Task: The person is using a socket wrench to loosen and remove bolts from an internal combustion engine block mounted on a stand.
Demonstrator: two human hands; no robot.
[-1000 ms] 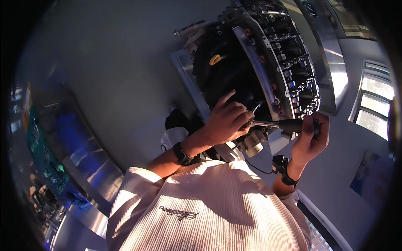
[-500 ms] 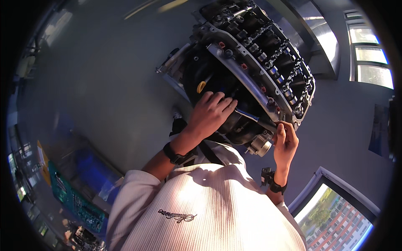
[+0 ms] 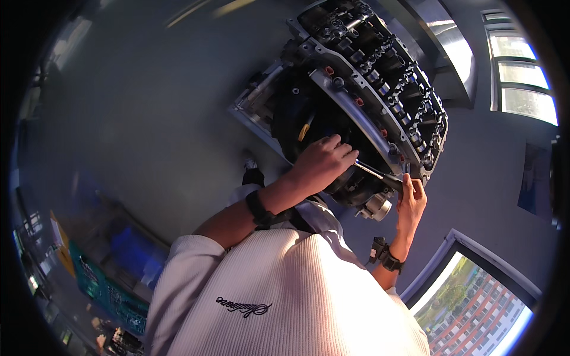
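Note:
An engine (image 3: pixel 389 98) with its top open stands in front of me, camshafts showing. On its near side are a silver rail (image 3: pixel 350 110) and a black plastic intake manifold (image 3: pixel 291 110). A ratchet wrench (image 3: pixel 369 169) with a chrome shaft and black grip lies across the manifold. My left hand (image 3: pixel 325 165) closes over its far-left end, hiding the head and whatever that meets. At the other end, my right hand (image 3: pixel 411 204) has its fingers bent against the black grip. Below the wrench sits a silver throttle body (image 3: pixel 375 209). A yellow dipstick handle (image 3: pixel 305 129) rises left of my left hand.
A metal stand frame (image 3: pixel 255 121) juts out left of the engine. Someone's shoe (image 3: pixel 250 162) shows on the grey floor below it. Green boards (image 3: pixel 110 291) stand at the lower left, a window (image 3: pixel 475 302) at the lower right. A metal cabinet (image 3: pixel 454 50) stands behind the engine.
The view has shifted slightly, so engine and left hand appear further right. My right fingers look straighter along the grip. Both hands remain at the wrench.

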